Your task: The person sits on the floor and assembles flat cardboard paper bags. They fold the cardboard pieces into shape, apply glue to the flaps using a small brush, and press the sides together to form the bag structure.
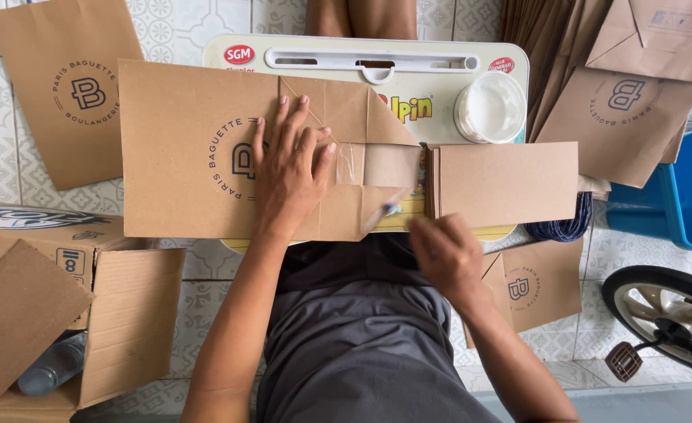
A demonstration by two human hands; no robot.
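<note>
A brown paper bag (197, 149), its bottom flaps folded open, is laid flat across a small lap table (471, 47) and pinned there by the left hand (287, 168), fingers spread and pressed on the paper. A cardboard box (126, 313) is seen at far left. The right hand (444, 254) (blurred) is closed on a small brush (389, 208) whose tip is at the flaps. A stack of bags (507, 182) lies just beside, a white tub (491, 107) behind.
</note>
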